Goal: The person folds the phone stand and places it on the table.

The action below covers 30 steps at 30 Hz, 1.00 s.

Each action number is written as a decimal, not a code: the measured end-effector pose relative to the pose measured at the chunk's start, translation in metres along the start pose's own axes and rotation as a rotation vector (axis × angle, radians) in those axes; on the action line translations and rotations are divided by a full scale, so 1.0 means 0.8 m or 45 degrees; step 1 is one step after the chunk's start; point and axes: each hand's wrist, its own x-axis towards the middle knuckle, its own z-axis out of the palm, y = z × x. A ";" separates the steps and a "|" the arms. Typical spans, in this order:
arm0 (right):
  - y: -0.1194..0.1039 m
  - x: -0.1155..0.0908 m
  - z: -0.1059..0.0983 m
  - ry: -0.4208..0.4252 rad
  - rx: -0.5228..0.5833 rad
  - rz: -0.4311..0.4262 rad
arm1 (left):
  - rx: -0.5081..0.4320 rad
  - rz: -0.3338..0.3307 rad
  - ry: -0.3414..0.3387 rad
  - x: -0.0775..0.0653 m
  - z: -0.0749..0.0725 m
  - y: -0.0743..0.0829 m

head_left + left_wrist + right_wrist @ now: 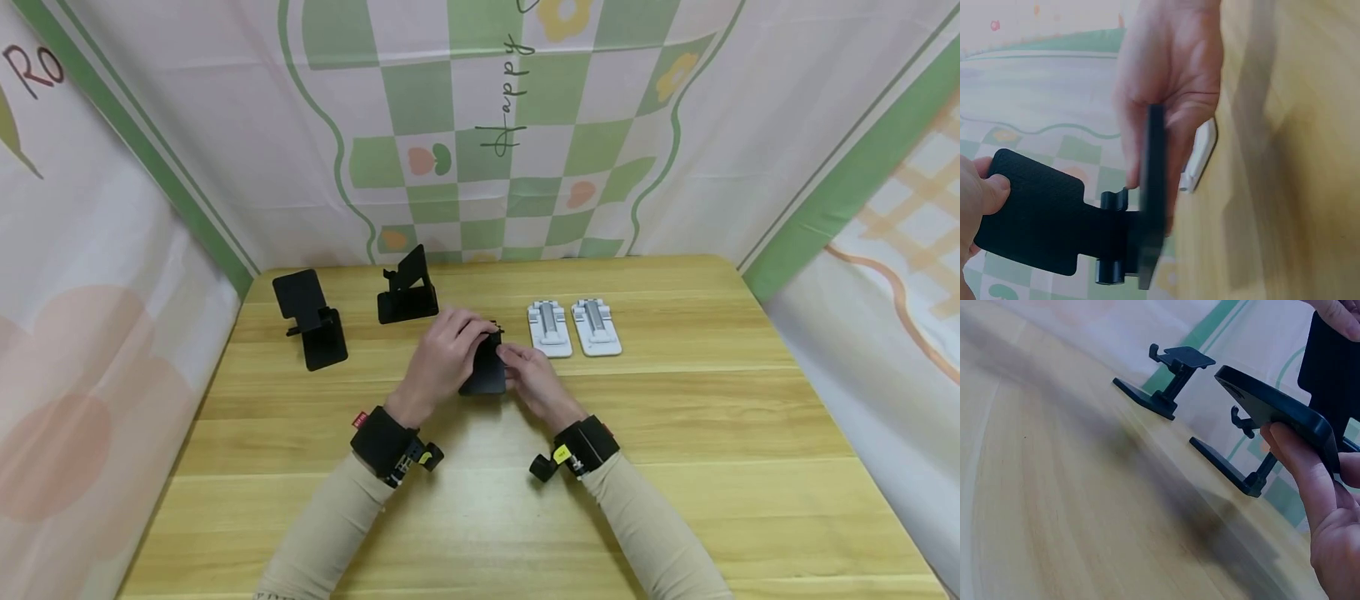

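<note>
Both hands hold one black folding phone stand (486, 371) over the middle of the table. My left hand (448, 350) pinches the edge of its upper plate (1032, 212) between thumb and fingers. My right hand (534, 379) grips the base (1279, 412), with fingers under it and the thumb at its edge. The left wrist view shows the plate swung out from the base, which appears edge-on, with a hinge (1111, 272) between them. Right of the right hand lie two white folded phone stands (550, 329) (597, 327), side by side.
Two black phone stands stand unfolded at the back left, one (311, 321) near the left edge and one (408, 287) closer to the hands. The wooden table (720, 417) meets a patterned cloth (480, 192) behind and at both sides.
</note>
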 end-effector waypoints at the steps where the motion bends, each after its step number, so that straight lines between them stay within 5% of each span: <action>1: -0.001 0.000 0.000 0.006 0.006 0.000 | 0.014 0.010 0.003 -0.001 0.001 0.001; 30: -0.009 -0.003 -0.006 0.052 0.208 0.008 | 0.095 0.118 -0.095 -0.030 0.020 0.017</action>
